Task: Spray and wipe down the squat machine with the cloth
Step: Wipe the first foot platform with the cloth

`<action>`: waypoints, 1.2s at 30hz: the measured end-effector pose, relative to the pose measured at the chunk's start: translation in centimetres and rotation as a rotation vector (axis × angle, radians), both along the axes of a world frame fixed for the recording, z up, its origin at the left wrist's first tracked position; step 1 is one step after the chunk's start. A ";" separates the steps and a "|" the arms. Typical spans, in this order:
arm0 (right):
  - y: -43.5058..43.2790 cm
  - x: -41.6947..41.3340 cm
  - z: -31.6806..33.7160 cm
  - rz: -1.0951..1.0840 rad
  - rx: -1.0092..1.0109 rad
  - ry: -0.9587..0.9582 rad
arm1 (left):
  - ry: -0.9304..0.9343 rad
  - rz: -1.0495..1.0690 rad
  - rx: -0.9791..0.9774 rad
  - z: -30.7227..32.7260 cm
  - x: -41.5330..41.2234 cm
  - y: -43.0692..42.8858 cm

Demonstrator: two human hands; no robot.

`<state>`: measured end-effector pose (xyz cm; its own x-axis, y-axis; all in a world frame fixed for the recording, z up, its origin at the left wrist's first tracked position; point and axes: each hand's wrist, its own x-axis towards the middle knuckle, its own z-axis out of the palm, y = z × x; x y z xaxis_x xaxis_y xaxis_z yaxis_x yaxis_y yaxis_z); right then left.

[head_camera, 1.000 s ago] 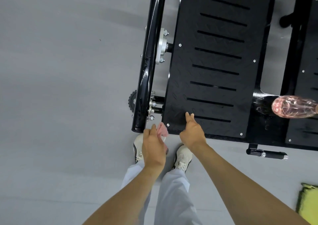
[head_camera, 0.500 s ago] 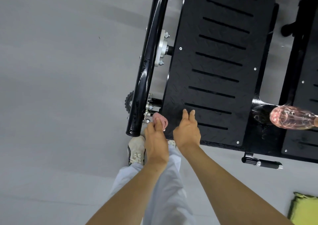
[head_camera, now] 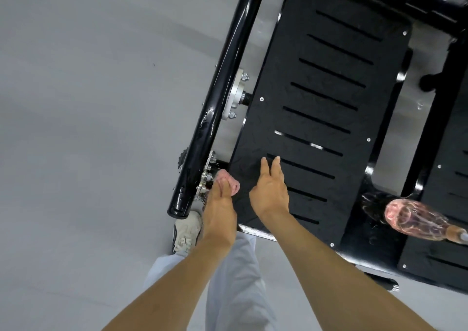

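Observation:
The squat machine's black slotted footplate (head_camera: 329, 82) fills the upper right, with a glossy black frame tube (head_camera: 217, 98) along its left side. My left hand (head_camera: 219, 209) grips a bunched pink cloth (head_camera: 229, 181) at the plate's near left corner, beside the bolts at the tube's lower end. My right hand (head_camera: 271, 191) rests on the footplate with fingers straight, pointing away from me. A clear pinkish spray bottle (head_camera: 417, 220) lies on the machine between the two plates, at the right.
Grey floor (head_camera: 88, 128) spreads to the left. My white shoe (head_camera: 186, 234) and light trousers stand at the plate's near edge. A second black plate (head_camera: 453, 242) sits at the far right, and a black handle stub (head_camera: 385, 284) sticks out below it.
Both hands have moved forward onto the machine. The cloth went from the plate's front edge up to the bolts by the tube. The camera has leaned closer and tilted.

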<state>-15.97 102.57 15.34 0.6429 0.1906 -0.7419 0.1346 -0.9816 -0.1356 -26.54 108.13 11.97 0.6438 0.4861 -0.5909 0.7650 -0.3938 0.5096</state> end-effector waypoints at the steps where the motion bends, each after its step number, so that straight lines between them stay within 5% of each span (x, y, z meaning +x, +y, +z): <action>1: 0.0 0.6 0.1 0.016 0.002 0.004 | -0.041 -0.003 0.030 -0.3 1.0 0.0; 5: 0.0 4.4 0.2 0.070 0.023 -0.017 | -0.198 0.045 0.138 -1.4 8.6 1.5; 9: -0.4 8.6 0.1 0.093 0.036 -0.043 | -0.164 0.165 0.116 -1.5 16.3 3.9; 18: -1.2 13.0 0.1 0.105 0.050 -0.040 | -0.230 -0.068 0.181 -0.9 10.7 4.2; 28: -1.3 16.9 -0.9 0.143 0.016 -0.057 | -0.208 0.014 0.218 -2.3 24.0 6.3; 36: 2.2 23.4 -1.0 0.223 -0.060 -0.061 | -0.316 -0.161 0.230 -1.2 19.3 6.5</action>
<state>7.45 104.80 14.39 0.6335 0.2898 -0.7174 0.3556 -0.9325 -0.0628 -7.26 114.59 10.77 0.8543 0.4609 -0.2403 0.5050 -0.6263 0.5939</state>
